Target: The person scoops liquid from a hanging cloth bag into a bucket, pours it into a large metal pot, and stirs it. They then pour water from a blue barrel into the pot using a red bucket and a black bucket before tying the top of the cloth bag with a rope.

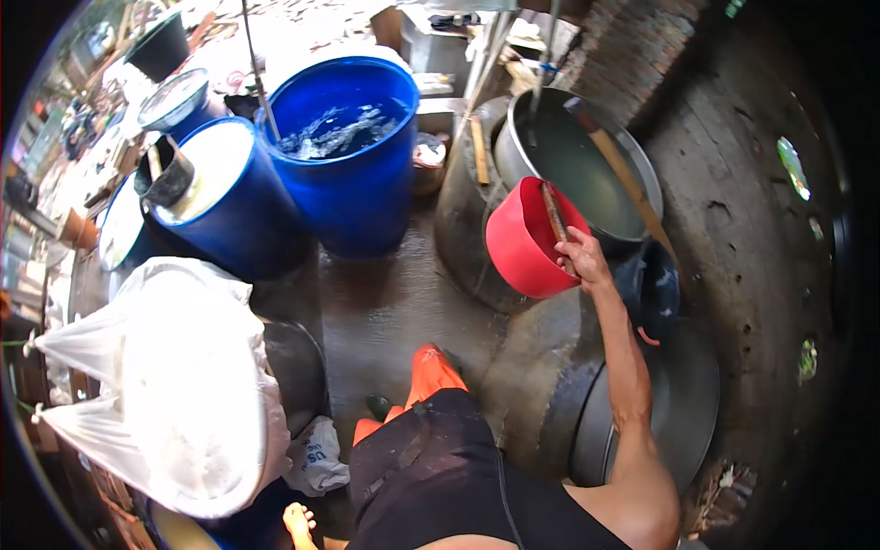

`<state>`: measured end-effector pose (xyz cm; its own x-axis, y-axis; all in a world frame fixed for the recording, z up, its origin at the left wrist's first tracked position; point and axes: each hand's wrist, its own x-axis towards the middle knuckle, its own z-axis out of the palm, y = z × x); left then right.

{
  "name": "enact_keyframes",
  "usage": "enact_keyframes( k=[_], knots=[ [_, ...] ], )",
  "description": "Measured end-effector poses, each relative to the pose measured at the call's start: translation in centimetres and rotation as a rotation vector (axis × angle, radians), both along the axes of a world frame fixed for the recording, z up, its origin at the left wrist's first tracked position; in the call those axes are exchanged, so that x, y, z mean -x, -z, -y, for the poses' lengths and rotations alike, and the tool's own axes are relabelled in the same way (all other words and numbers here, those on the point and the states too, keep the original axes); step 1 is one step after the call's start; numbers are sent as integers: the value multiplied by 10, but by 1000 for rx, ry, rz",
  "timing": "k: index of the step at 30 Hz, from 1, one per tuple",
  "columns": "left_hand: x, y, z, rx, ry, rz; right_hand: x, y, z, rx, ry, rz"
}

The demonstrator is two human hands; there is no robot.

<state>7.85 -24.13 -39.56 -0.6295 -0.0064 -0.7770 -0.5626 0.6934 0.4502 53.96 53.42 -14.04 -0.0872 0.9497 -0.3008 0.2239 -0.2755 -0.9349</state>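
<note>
Wet floor [367,293] gleams between blue barrels [353,202] and a metal pot [506,151] of cloudy liquid, with a red bucket [515,243] held up at the pot's near-left rim. Steady handling likely calls for a grip nearer the middle of the bucket's wooden crossbar [553,211], a firm wrist and care around the pot's edge. Fingers of the right hand [584,258] wrap the bar's near end, arm reaching forward; the left hand [299,521], low beside the body, is half-curled, nothing visible in it.
</note>
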Motion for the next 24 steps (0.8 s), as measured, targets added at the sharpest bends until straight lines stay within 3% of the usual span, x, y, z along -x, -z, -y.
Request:
enact_keyframes(
  k=[6, 8, 9, 10, 12, 13, 14, 16, 17, 18, 21, 22, 23, 24],
  knots=[
    [13, -12, -80, -43, -62, -250, 136, -14, -90, -235, -295, -106],
    [2, 0, -89, -209, -62, -314, 198, -27, -131, -311, -354, -192],
    [-13, -23, -116, -194, -106, -287, 227, -34, -152, -348, -436, -202],
    [-18, -6, -114, -267, -161, -245, 256, -38, -180, -379, -527, -225],
    [-50, -34, -156, -76, -181, -316, 310, -38, -235, -443, -637, -244],
    [-64, -38, -165, 13, -85, -402, 336, -41, -254, -456, -595, -154],
    [-80, -14, -153, 62, -46, -493, 358, -9, -323, -412, -669, -160],
    [-112, -67, -198, 168, -142, -460, 405, 17, -380, -1024, -491, 384],
    [-130, -78, -201, 206, -172, -464, 420, 25, -393, -1263, -462, 373],
    [-140, -82, -204, 239, -193, -473, 433, 29, -397, -1501, -405, 350],
    [-181, -60, -174, 294, -402, -518, 442, 18, -279, -1009, -709, 25],
    [-194, -34, -151, 285, -496, -513, 438, 16, -228, -1066, -814, 107],
    [-204, -25, -135, 274, -570, -492, 445, 62, -210, -1106, -876, 90],
    [-209, -18, -128, 261, -643, -469, 437, 61, -154, -950, -1029, 65]
  ],
)
